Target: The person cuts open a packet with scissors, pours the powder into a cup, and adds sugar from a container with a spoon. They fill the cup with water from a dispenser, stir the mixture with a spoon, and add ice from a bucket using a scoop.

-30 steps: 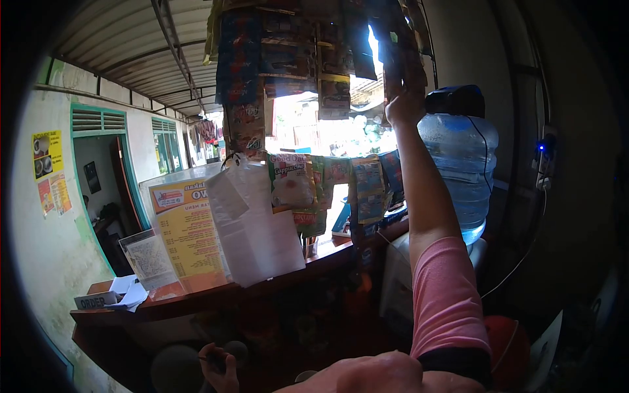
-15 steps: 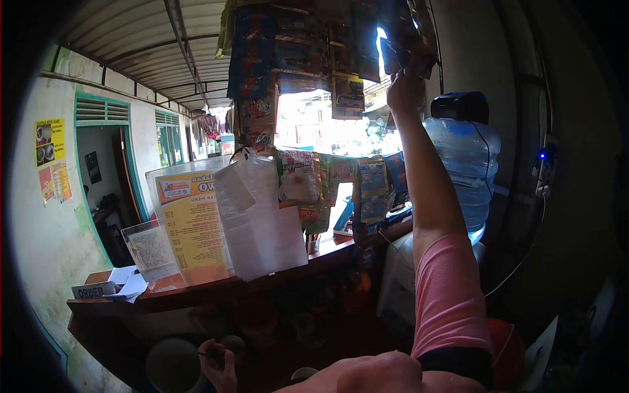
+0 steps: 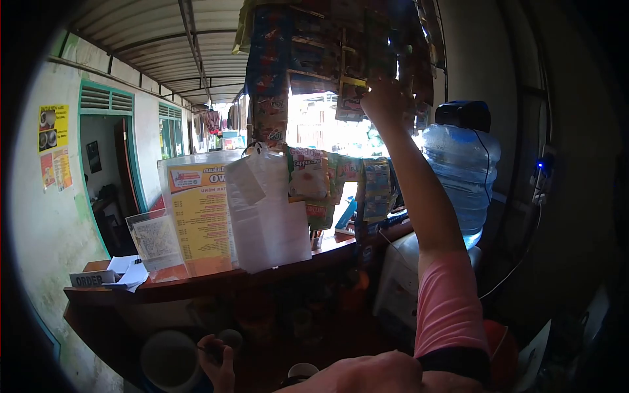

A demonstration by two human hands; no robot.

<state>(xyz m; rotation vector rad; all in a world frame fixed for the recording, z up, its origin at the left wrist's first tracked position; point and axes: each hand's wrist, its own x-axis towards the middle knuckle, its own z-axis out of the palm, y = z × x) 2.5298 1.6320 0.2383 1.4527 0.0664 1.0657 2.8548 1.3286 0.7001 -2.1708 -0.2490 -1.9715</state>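
While right hand [image 3: 386,101] reaches up, fingers touching hanging sachets [image 3: 367,46] — grip unclear, left hand [image 3: 219,367] low — pinching something small.

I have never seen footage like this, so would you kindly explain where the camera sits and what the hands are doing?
There is no machine here: a person wears a camera on the head, looking forward and down, hence the round, bent picture. The right hand reaches up to strips of sachets hanging overhead; whether its grip has closed on one I cannot tell. The left hand is low in shadow and seems to hold a small dark thing, too dim to name. On the wooden counter stand a yellow menu, a white plastic bag and some papers. A water jug stands at the right.
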